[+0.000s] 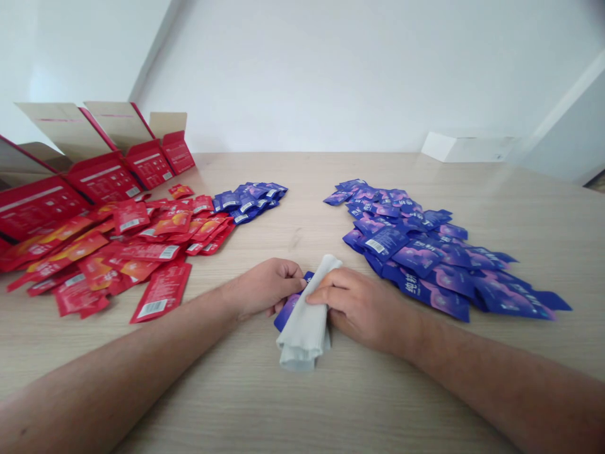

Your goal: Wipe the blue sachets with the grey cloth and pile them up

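Near the middle of the table, my right hand (363, 306) is closed on a folded, ribbed white cloth or tissue (302, 331), thumb on top and fingers under its right side. Just left of it, my left hand (269, 285) pinches the edge of a blue-purple sachet (284, 314). The white piece lies over part of this sachet and hides it. Some fingertips of both hands are out of sight behind these things.
Many blue-purple sachets (425, 252) lie heaped on the right. A smaller blue pile (250, 200) touches the heap of red-orange sachets (151, 249) at left. Behind stand open red boxes (106, 178). A white box (466, 148) sits far right, by the wall.
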